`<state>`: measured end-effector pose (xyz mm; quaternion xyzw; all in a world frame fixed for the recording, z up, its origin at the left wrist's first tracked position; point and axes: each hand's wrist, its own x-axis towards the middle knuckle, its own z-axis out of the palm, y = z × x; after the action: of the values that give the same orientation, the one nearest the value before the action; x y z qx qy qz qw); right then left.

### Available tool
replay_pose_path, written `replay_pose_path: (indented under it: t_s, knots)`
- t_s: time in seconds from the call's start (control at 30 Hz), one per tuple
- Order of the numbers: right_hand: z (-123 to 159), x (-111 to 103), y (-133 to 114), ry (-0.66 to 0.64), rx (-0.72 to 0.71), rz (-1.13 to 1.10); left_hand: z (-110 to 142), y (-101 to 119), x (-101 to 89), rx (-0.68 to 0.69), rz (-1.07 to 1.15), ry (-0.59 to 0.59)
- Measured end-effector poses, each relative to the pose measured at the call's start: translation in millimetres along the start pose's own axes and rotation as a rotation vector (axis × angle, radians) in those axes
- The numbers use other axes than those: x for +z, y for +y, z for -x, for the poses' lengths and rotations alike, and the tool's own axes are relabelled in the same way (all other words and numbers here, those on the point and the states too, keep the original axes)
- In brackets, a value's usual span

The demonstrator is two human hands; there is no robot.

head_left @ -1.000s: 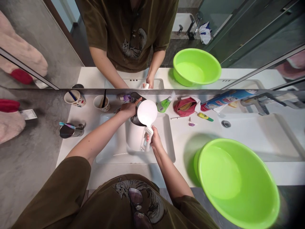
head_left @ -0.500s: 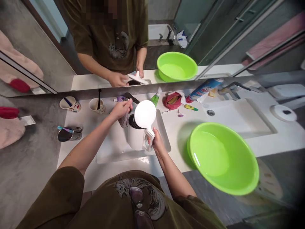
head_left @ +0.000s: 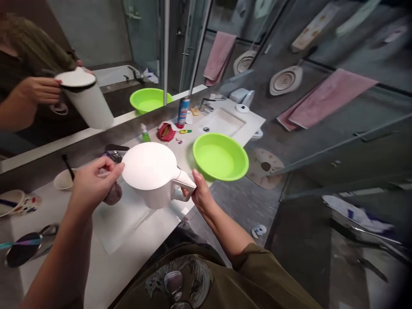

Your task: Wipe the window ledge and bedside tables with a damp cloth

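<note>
A white jug (head_left: 154,197) with a round white lid and a dark band under the lid is held up over the sink, tilted. My right hand (head_left: 201,193) is wrapped around its white handle. My left hand (head_left: 92,184) is at the far side of the lid, with its fingertips against the rim. A crumpled mauve cloth (head_left: 112,194) bulges out below that hand and seems to be held in it. The jug's lower end is hidden from this angle.
A green plastic basin (head_left: 220,156) stands on the white counter beside a second sink (head_left: 222,122). A spray can (head_left: 183,112), a red pouch (head_left: 165,132) and a green soap bottle (head_left: 145,135) stand along the large wall mirror (head_left: 96,120). Beyond the counter's edge is a grey floor.
The jug has risen out of the sink with both hands and now tilts differently. My head has turned, swinging the counter and basin toward the upper middle of the view.
</note>
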<state>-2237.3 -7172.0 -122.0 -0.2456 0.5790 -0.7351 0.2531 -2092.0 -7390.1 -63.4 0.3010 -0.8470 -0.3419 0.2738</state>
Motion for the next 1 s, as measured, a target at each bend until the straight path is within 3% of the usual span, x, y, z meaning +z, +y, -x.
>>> replay_pose_path:
  t_s: [0.13, 0.27, 0.4, 0.57, 0.77, 0.87, 1.0]
  knots:
    - [26.5, -34.4, -33.0, 0.049, -0.013, -0.101, 18.7, 35.4, 19.6, 0.047, 0.04, -0.055]
    - [48.6, -94.9, -72.0, 0.073, -0.001, -0.164, 38.5, 96.0, 62.4, 0.112, 0.153, -0.063]
    - [72.1, -183.5, -115.1, 0.067, -0.04, -0.188, 57.7, 179.3, 120.4, 0.209, 0.193, -0.086]
    - [101.7, -308.5, -170.2, 0.199, -0.128, -0.128, 65.7, 288.7, 209.1, 0.279, 0.297, -0.203]
    - [103.8, -438.1, -210.9, 0.486, -0.265, -0.088, 35.2, 404.9, 329.3, 0.4, 0.326, -0.424]
    - [81.7, -494.5, -214.8, 0.608, -0.311, -0.099, 2.8, 450.7, 391.2, 0.461, 0.329, -0.474]
    - [30.2, -569.6, -215.5, 0.71, -0.317, -0.092, -57.9, 493.0, 473.1, 0.502, 0.301, -0.625]
